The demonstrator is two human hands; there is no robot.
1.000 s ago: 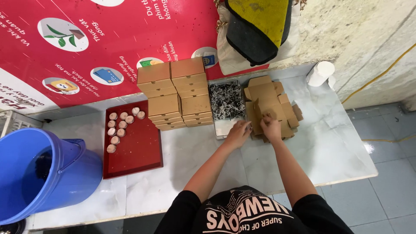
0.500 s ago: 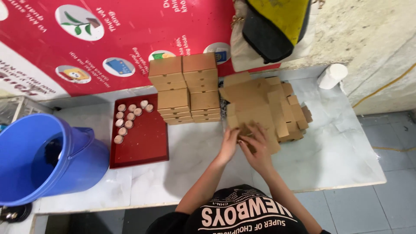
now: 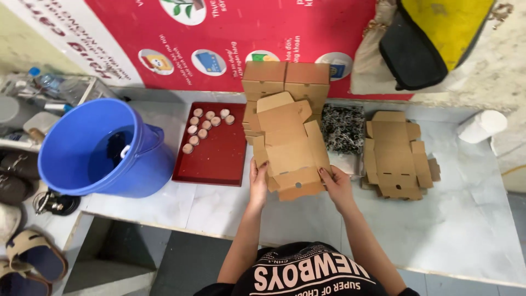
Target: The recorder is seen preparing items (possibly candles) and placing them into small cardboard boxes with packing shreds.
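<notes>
**Inspector:** Status of the hands?

**Assistant:** The left hand (image 3: 258, 183) grips the near left edge of a flat cardboard box blank (image 3: 287, 148); its fingers are clenched on the card. The right hand (image 3: 337, 186) grasps the near right edge likewise. The blank sits just above the bench (image 3: 466, 219), near centre, unfolded apart from a slightly raised near flap.

**Inspector:** Work completed?

**Assistant:** A stack of folded boxes (image 3: 286, 81) stands at the far side, touching the blank's far end. To the left, a red tray (image 3: 219, 159) carries small round pieces (image 3: 204, 127).

**Inspector:** Outstanding?

**Assistant:** A pile of flat blanks (image 3: 397, 156) lies to the right, unfolded. By judgement, folding is partway through; the rounds appear unpacked.
</notes>
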